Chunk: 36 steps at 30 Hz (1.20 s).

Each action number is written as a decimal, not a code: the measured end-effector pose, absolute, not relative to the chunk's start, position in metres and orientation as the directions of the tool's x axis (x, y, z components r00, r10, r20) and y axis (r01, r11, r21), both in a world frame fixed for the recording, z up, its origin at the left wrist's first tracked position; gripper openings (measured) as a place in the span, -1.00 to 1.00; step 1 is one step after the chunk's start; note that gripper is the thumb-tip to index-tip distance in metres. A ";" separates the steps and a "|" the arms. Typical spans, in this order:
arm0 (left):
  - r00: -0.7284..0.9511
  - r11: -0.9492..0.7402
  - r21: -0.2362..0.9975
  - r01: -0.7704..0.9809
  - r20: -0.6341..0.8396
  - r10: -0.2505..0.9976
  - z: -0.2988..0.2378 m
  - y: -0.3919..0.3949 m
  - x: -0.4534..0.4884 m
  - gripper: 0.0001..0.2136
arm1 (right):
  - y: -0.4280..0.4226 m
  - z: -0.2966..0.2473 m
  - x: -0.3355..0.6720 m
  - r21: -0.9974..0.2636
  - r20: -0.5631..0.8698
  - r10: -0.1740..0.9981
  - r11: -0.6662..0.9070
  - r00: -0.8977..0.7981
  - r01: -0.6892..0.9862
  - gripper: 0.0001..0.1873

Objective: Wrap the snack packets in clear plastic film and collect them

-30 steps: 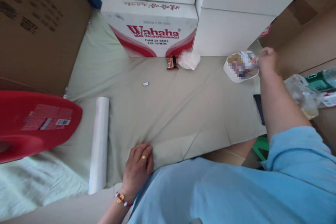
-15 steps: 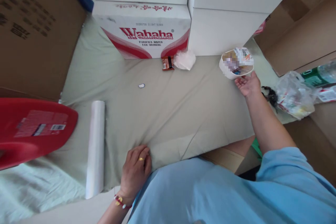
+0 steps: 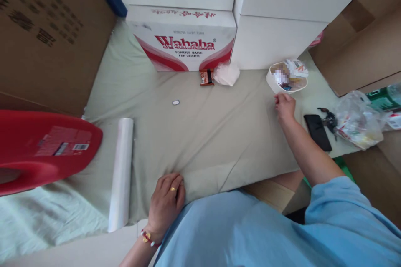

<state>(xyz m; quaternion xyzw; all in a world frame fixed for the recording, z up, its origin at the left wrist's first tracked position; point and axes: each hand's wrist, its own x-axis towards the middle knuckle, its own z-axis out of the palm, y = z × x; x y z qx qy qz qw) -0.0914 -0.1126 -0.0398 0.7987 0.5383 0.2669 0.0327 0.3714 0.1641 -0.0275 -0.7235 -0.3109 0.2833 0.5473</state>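
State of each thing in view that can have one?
White plastic tub: upright, uncovered, with things inside.
Bare right hand: fingers curled at the tub's near side; grip unclear.
Bare left hand: resting on the wrinkled pale green cloth.
Black rectangular phone: lying flat, screen dark.
Shiny whitish plastic roll: wound, lying down.
Clear plastic bag: crumpled, things inside.

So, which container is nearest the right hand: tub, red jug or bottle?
The white open-topped tub; the right hand is just at its near side. The red jug is far left, the green-labelled bottle at the picture's right edge.
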 end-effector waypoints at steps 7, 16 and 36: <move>0.255 -0.394 0.347 0.851 0.383 0.888 -0.036 -0.114 -0.089 -0.82 | 0.225 -0.027 0.280 -0.772 0.315 0.921 0.110 0.227 0.626 -0.70; 0.237 -0.390 0.351 0.851 0.406 0.883 -0.031 -0.115 -0.085 -0.81 | 0.278 -0.030 0.232 -0.844 0.172 0.930 -0.032 0.326 0.536 -0.79; 0.161 -0.101 0.983 0.154 0.076 0.984 -0.007 -0.027 0.035 -0.30 | -0.044 0.000 0.226 -0.885 -0.357 0.933 -0.320 0.051 -0.339 -0.61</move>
